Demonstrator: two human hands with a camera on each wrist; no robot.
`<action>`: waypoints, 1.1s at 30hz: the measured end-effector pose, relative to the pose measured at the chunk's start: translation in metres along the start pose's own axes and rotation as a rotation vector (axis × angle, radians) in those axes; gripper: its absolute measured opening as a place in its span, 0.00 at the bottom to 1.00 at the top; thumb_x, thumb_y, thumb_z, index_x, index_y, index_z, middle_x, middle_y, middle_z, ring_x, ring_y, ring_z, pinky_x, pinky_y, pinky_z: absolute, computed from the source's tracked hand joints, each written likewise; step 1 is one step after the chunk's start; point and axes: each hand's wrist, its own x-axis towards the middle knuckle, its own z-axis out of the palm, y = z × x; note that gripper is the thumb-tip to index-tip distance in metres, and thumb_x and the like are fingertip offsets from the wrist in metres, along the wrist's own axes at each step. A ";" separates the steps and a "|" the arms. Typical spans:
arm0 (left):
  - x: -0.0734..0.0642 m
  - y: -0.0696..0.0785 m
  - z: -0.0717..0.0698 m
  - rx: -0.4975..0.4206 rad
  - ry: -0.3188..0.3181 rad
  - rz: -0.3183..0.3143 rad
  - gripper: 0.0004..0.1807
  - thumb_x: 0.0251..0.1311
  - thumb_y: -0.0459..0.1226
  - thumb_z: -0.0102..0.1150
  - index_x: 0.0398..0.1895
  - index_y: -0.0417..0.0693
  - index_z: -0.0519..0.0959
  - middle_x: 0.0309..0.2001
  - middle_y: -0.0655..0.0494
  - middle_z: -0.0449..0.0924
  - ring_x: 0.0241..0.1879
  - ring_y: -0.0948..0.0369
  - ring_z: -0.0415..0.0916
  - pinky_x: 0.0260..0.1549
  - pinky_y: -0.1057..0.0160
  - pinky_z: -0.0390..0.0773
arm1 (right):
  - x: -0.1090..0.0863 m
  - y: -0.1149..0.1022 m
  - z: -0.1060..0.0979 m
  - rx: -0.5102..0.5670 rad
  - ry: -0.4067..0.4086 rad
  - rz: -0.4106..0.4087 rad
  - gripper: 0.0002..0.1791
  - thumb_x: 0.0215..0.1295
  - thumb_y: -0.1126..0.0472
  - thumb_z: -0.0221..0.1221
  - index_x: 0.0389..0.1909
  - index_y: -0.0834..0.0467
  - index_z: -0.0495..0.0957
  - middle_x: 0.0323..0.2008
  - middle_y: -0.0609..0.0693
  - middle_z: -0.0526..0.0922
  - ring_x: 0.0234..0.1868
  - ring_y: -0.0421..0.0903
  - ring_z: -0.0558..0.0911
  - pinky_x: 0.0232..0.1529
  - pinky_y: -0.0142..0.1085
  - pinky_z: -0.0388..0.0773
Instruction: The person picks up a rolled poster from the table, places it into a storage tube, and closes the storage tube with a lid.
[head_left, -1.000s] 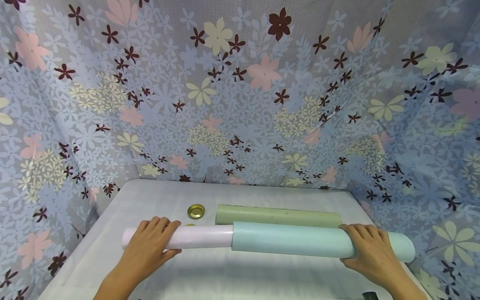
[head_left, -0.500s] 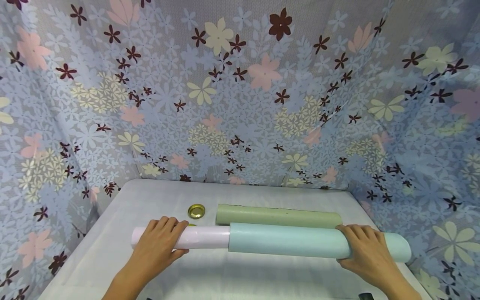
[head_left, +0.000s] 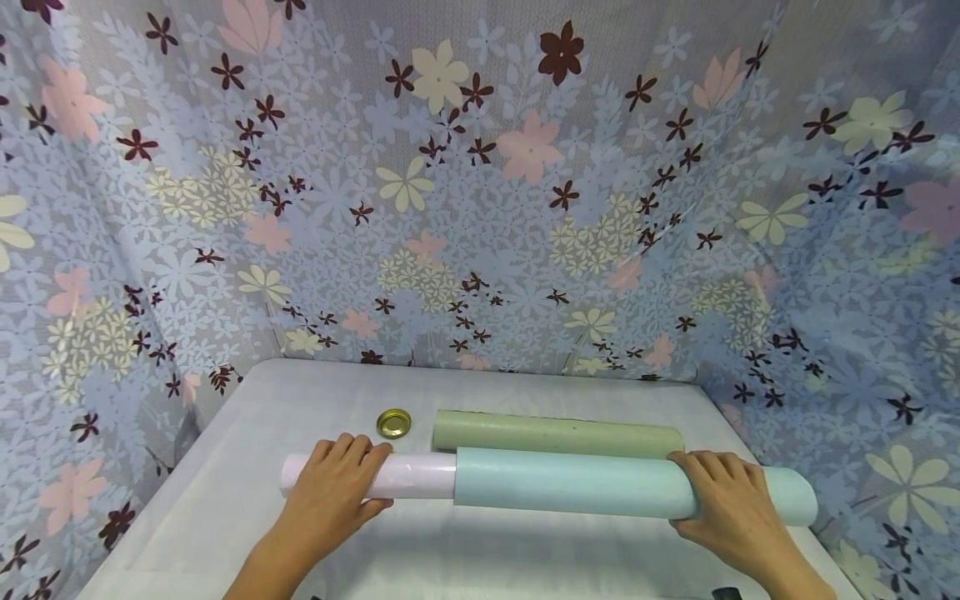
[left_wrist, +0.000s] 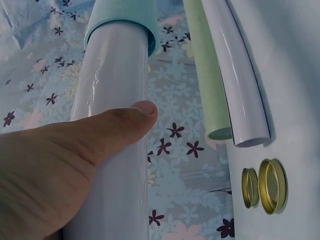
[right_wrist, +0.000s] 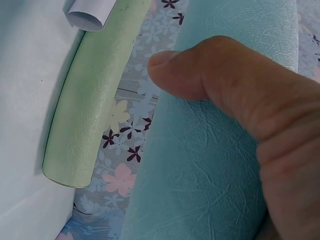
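My left hand [head_left: 333, 487] grips a glossy white tube [head_left: 412, 475], its thumb [left_wrist: 125, 120] lying along the near side in the left wrist view. The tube's right end sits inside a wider light blue tube [head_left: 562, 483], whose open rim surrounds it. Around the blue tube near its right end, my right hand [head_left: 727, 500] is wrapped, its thumb [right_wrist: 200, 70] pressed on the creased surface. Both tubes lie nearly level in one line, held across the front of the table.
Behind the blue tube a green tube [head_left: 555, 432] lies on the white table [head_left: 337, 387]. Another white tube [left_wrist: 240, 85] is beside it, with two gold lids [left_wrist: 272, 187] near its end. A dark object [head_left: 726, 593] shows at the bottom edge; flowered cloth [head_left: 480, 208] hangs behind.
My left hand has moved right, sliding the white tube deeper into the blue one, so less white shows. My right hand and the blue tube have shifted slightly left.
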 end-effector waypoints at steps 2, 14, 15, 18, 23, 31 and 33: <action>0.001 0.002 0.000 0.004 -0.007 -0.003 0.36 0.37 0.57 0.72 0.50 0.54 0.73 0.39 0.58 0.76 0.42 0.58 0.71 0.42 0.56 0.71 | 0.000 -0.001 0.000 0.001 -0.008 0.003 0.47 0.20 0.49 0.78 0.51 0.55 0.73 0.44 0.55 0.79 0.44 0.59 0.74 0.43 0.57 0.64; 0.007 0.010 0.005 0.006 0.015 0.012 0.36 0.36 0.58 0.72 0.50 0.53 0.73 0.39 0.58 0.76 0.41 0.57 0.71 0.41 0.56 0.70 | 0.000 -0.005 -0.002 0.024 -0.075 0.039 0.46 0.25 0.47 0.77 0.53 0.54 0.73 0.47 0.55 0.79 0.47 0.59 0.73 0.47 0.58 0.63; 0.007 0.011 0.005 0.007 0.013 0.012 0.36 0.36 0.58 0.72 0.50 0.54 0.73 0.39 0.58 0.76 0.41 0.57 0.71 0.42 0.56 0.70 | 0.000 -0.005 -0.002 0.026 -0.072 0.037 0.46 0.25 0.48 0.77 0.53 0.54 0.73 0.47 0.55 0.79 0.47 0.59 0.73 0.47 0.58 0.63; 0.008 0.013 0.006 0.005 0.016 0.016 0.36 0.36 0.58 0.72 0.49 0.54 0.73 0.39 0.58 0.76 0.42 0.57 0.71 0.42 0.56 0.70 | -0.001 -0.006 -0.001 0.030 -0.070 0.037 0.46 0.24 0.48 0.77 0.53 0.54 0.73 0.46 0.55 0.79 0.47 0.59 0.73 0.47 0.58 0.63; 0.010 0.018 0.006 -0.003 0.024 0.019 0.35 0.37 0.58 0.72 0.49 0.54 0.73 0.38 0.58 0.75 0.41 0.57 0.71 0.42 0.57 0.70 | 0.000 -0.008 -0.001 0.029 -0.069 0.037 0.46 0.24 0.48 0.77 0.53 0.54 0.73 0.46 0.55 0.79 0.47 0.59 0.73 0.47 0.58 0.63; 0.014 0.024 0.006 -0.003 0.009 0.030 0.36 0.37 0.58 0.72 0.50 0.54 0.73 0.39 0.58 0.75 0.43 0.57 0.71 0.42 0.57 0.70 | 0.001 -0.011 -0.002 0.021 -0.066 0.035 0.45 0.24 0.47 0.77 0.52 0.54 0.73 0.46 0.55 0.79 0.48 0.59 0.73 0.47 0.59 0.64; 0.014 0.026 0.007 -0.009 0.018 0.032 0.36 0.36 0.58 0.72 0.49 0.54 0.73 0.39 0.58 0.75 0.43 0.57 0.71 0.42 0.57 0.70 | 0.001 -0.011 -0.002 0.020 -0.066 0.036 0.45 0.24 0.47 0.77 0.52 0.54 0.74 0.46 0.55 0.79 0.48 0.59 0.73 0.47 0.59 0.64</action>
